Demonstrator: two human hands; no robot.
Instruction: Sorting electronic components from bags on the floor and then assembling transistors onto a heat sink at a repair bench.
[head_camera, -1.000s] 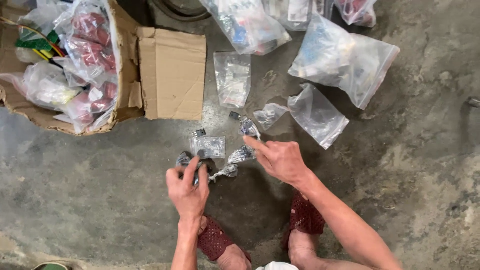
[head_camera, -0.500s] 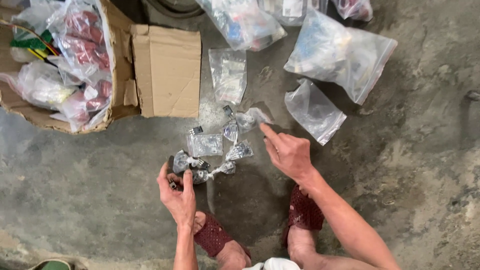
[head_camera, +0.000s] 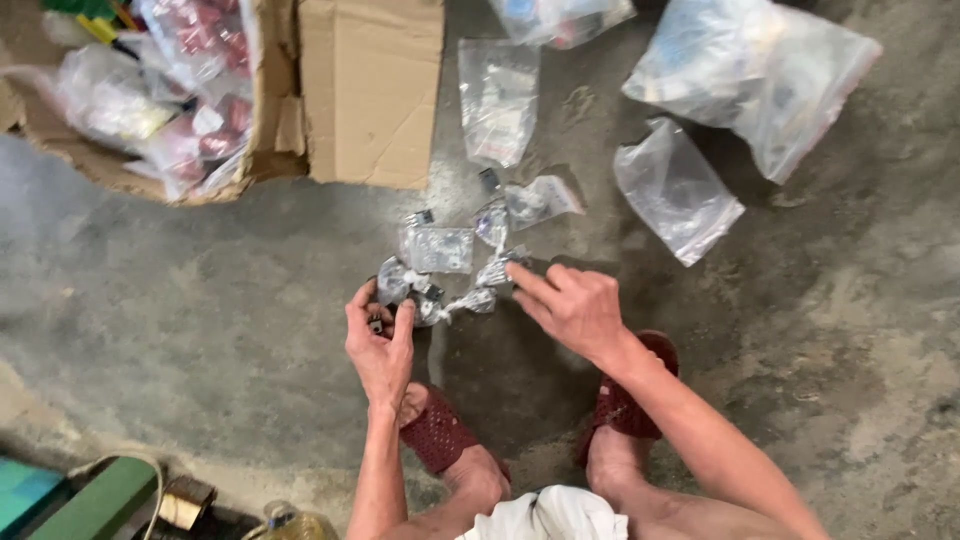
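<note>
Our left hand (head_camera: 378, 345) curls shut around a small dark metal part (head_camera: 377, 324); our right hand (head_camera: 572, 305), fingers open, reaches for the small clear plastic packets (head_camera: 437, 249) strewn on the grey concrete floor (head_camera: 180, 300) near a brown cardboard box (head_camera: 370, 90)

Single head camera, top-down view.
Worn on the person's head; faces straight down at the concrete floor (head_camera: 200, 300) from squatting height, near. No second view.

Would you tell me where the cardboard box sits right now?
In the head view, the cardboard box sits top left on the concrete floor, above the left hand.
</note>
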